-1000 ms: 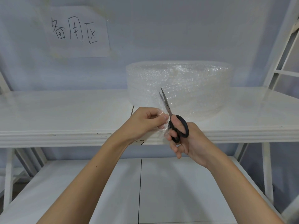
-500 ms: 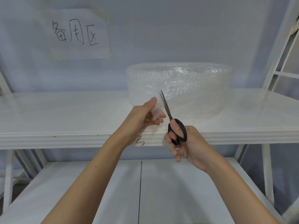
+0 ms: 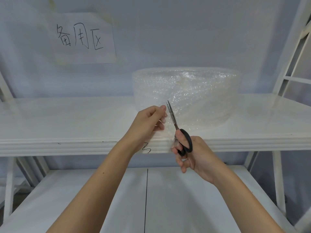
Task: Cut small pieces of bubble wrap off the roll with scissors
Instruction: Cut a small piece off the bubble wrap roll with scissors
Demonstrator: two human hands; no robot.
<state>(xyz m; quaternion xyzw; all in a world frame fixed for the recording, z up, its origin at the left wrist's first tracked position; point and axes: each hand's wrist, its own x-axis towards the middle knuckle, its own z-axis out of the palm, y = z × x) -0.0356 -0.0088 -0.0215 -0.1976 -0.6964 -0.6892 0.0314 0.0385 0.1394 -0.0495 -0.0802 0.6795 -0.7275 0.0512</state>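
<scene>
Bubble wrap point(image 3: 165, 130) between hand point(image 3: 148, 125), scissors point(image 3: 178, 128)

Left hand point(image 3: 148, 122) pinching, right hand point(image 3: 193, 153) curled, both forearms outstretched

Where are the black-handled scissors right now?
The black-handled scissors are in the right hand, blades pointing up, just right of the left hand, before the clear bubble wrap roll.
</scene>
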